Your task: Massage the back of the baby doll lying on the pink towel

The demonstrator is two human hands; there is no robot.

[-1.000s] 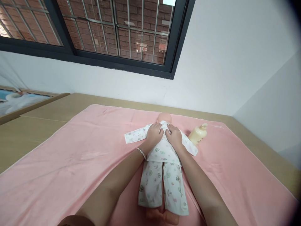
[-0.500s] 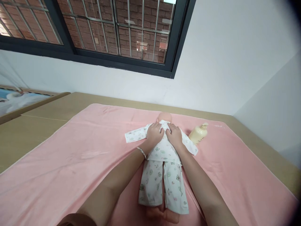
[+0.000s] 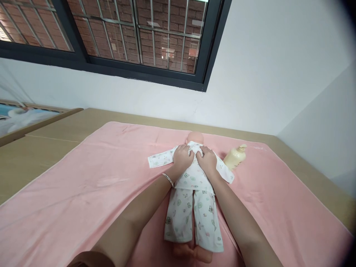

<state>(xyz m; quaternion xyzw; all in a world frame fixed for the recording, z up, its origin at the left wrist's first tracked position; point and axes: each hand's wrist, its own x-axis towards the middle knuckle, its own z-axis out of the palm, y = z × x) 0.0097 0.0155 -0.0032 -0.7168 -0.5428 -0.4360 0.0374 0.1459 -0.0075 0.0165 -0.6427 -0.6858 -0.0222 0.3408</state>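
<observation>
A baby doll (image 3: 195, 137) lies on its back on a pink towel (image 3: 91, 185), head away from me, bare feet toward me. It wears a white printed top (image 3: 191, 178) and matching trousers (image 3: 193, 218). My left hand (image 3: 183, 158), with a silver bracelet at the wrist, and my right hand (image 3: 207, 160) rest side by side on the doll's chest near the collar. Both have fingers curled onto the fabric of the top, pinching it at the neckline.
A cream-coloured bottle (image 3: 235, 157) lies on the towel just right of the doll's shoulder. The towel covers a tan surface (image 3: 41, 144) against a white wall under a barred window (image 3: 133, 33). A framed picture (image 3: 19, 116) lies at the far left.
Both hands stay on the doll's chest with almost no movement; the view has shifted slightly.
</observation>
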